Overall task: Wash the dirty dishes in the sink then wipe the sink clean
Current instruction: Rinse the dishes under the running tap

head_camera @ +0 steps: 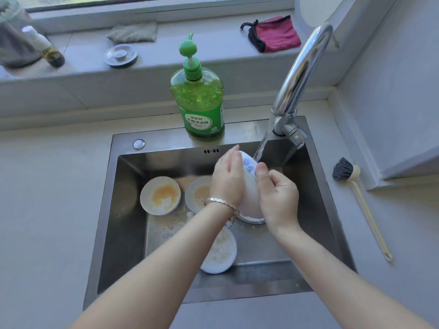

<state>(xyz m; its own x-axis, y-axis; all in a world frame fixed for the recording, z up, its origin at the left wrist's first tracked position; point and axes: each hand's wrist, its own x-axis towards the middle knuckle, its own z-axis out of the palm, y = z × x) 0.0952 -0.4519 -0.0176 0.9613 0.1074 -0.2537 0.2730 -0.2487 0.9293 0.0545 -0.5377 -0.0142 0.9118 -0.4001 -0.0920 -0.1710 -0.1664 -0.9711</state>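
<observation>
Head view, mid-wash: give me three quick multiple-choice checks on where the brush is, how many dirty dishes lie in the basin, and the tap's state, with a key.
1. Where does the dish brush lie?
A. In the sink
B. On the counter to the right of the sink
C. On the window ledge

2. How many soiled dishes lie on the sink floor, apart from the one in hand?
A. One
B. Three
C. Five

3. What is the faucet doing?
A. Running
B. Off
C. Dripping only

Key:
1 B, its bristled head and long pale handle lie on the grey counter outside the basin.
2 B, a left dish, a middle dish and a near dish show food residue.
3 A, a stream falls onto the flowered bowl held between the left hand and right hand.
</observation>
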